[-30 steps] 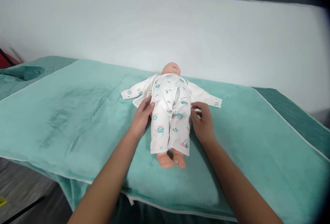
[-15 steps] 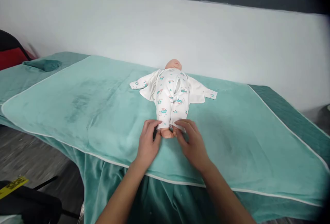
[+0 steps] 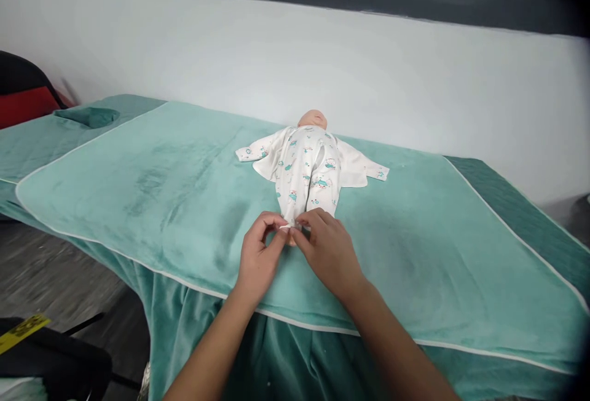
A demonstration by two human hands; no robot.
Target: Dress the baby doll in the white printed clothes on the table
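Note:
A baby doll (image 3: 312,119) lies on its back on the green bed cover, head toward the wall and feet toward me. It wears a white printed jacket (image 3: 354,164), spread open at the sides with both sleeves stretched out, and white printed trousers (image 3: 295,170). My left hand (image 3: 262,250) pinches the cuff of the trouser leg on the left. My right hand (image 3: 329,247) pinches the same cuff from the other side. A bit of the doll's foot (image 3: 291,241) shows below the cuff; the other foot is hidden behind my right hand.
The green velvety cover (image 3: 184,186) drapes over the bed's front edge. A face hole (image 3: 87,117) is at the bed's left end. A red and black chair (image 3: 27,103) stands far left, a black item with a yellow label (image 3: 23,332) at lower left. A white wall (image 3: 276,50) runs behind.
My right hand has moved left from the right trouser leg to the left cuff. Both hands now pinch that cuff, gathering it. The view has shifted slightly.

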